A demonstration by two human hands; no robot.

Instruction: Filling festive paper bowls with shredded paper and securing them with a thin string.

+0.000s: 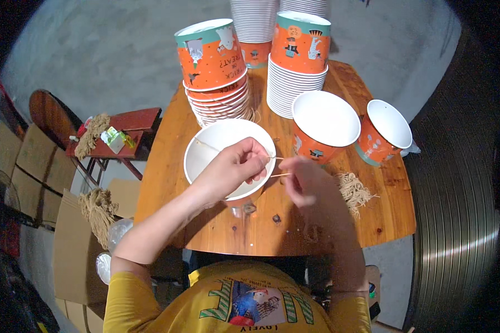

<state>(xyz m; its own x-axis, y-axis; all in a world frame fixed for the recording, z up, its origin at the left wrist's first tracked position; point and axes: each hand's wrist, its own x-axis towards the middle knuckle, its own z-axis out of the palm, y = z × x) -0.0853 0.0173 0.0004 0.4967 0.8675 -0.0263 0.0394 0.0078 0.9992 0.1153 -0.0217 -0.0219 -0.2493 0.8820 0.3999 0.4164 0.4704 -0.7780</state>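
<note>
A paper bucket (196, 164) with a white inside stands in front of me near the table's front edge. My left hand (240, 166) is over its opening, thumb and fingers pinched on a thin beige string at the bucket's right rim. One length of string (207, 145) crosses the bucket's far left inside wall. Just right of the rim, my right hand (305, 180) is closed on the string, slightly blurred. Two short stretches of string span the gap between my hands. Right of my right hand lies a loose pile of beige strings (354, 193).
Two open orange buckets (325, 119) (388, 130) stand at the right. Behind are tall stacks of nested orange buckets (212, 61) (301, 50); strings hang about the left stack. A red bench (133, 119) with string bundles and cardboard boxes (75, 238) are left of the wooden table (205, 241).
</note>
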